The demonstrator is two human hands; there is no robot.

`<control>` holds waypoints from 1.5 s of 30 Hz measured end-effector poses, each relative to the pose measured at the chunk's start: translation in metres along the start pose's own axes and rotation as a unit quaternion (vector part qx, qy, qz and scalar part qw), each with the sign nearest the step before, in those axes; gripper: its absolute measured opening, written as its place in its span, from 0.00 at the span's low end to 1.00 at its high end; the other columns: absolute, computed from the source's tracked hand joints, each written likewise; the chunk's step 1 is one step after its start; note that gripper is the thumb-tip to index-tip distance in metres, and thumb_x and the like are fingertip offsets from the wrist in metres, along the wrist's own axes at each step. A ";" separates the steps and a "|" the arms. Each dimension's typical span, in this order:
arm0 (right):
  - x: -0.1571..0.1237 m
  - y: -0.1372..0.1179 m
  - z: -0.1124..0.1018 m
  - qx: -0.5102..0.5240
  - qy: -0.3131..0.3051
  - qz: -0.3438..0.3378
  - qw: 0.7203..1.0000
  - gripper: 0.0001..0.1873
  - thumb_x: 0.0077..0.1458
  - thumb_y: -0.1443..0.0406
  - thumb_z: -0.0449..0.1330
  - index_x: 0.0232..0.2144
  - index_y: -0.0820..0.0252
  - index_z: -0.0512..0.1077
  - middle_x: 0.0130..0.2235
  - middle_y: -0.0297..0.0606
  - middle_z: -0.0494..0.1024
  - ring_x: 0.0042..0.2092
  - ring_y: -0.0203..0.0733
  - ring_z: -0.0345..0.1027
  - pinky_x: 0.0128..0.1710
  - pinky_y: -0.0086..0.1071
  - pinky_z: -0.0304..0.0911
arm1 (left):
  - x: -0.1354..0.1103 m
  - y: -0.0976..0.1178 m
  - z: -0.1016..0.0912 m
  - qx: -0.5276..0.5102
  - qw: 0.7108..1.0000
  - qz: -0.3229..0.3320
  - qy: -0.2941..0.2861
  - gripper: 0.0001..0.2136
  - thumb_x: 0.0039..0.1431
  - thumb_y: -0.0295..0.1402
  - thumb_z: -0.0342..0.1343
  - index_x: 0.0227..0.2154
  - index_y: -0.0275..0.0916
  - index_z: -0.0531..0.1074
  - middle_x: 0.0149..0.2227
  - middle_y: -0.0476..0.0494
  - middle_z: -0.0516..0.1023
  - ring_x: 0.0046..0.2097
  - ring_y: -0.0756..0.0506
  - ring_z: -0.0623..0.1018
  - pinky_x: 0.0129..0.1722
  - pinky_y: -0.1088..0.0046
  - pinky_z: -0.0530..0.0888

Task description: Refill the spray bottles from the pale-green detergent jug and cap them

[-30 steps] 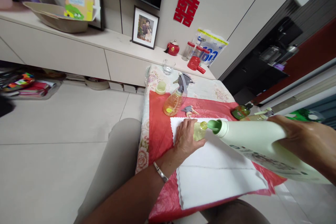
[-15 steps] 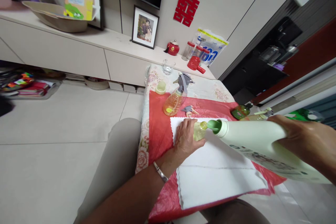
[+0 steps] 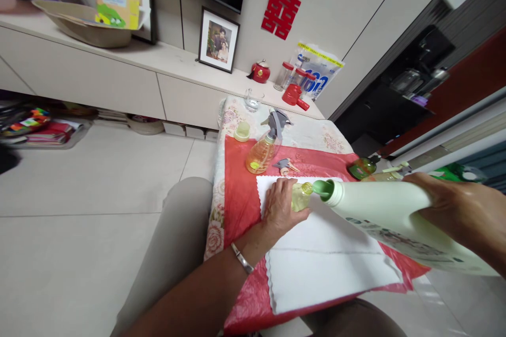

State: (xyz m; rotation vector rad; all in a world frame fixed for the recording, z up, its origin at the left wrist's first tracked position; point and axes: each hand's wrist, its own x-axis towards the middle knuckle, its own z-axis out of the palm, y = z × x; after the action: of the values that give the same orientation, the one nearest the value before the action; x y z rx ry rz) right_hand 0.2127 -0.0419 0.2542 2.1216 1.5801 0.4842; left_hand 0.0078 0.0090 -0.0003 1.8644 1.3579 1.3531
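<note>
My left hand (image 3: 280, 208) is wrapped round a small clear bottle (image 3: 301, 196) of yellowish liquid that stands on a white cloth (image 3: 324, 253). My right hand (image 3: 454, 210) grips a large pale green jug (image 3: 387, 218), tilted so that its green spout (image 3: 322, 189) meets the small bottle's open neck. The cloth lies over a red cover (image 3: 241, 195) on a small table.
Behind stand a spray bottle (image 3: 264, 147) of orange liquid, a loose sprayer head (image 3: 284, 166), a yellow-green cap (image 3: 242, 131), a glass (image 3: 252, 100) and a dark green bottle (image 3: 361, 167). My knee (image 3: 185, 205) is left of the table. A low cabinet (image 3: 118, 79) runs along the wall.
</note>
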 end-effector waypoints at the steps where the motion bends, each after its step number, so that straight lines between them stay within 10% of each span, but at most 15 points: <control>1: 0.000 -0.001 -0.001 -0.003 -0.003 0.001 1.000 0.27 0.48 0.56 0.54 0.52 0.29 0.68 0.38 0.29 0.77 0.39 0.49 0.71 0.33 0.35 0.62 | 0.000 0.000 0.000 -0.001 1.000 0.000 -0.001 0.33 0.42 0.37 0.71 0.51 0.45 0.63 0.49 0.43 0.71 0.51 0.36 0.74 0.52 0.53 0.74; 45: 0.003 0.005 0.004 -0.002 0.013 -0.006 1.000 0.26 0.44 0.54 0.54 0.49 0.31 0.70 0.34 0.31 0.76 0.35 0.48 0.70 0.30 0.35 0.60 | 0.001 0.003 -0.003 0.016 1.000 0.001 -0.002 0.33 0.43 0.39 0.71 0.52 0.44 0.62 0.48 0.43 0.71 0.50 0.37 0.74 0.52 0.56 0.75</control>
State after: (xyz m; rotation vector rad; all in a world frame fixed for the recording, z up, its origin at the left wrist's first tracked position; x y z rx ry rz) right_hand 0.2201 -0.0408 0.2535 2.1104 1.6050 0.5127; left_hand 0.0062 0.0076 0.0037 1.8893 1.3842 1.3349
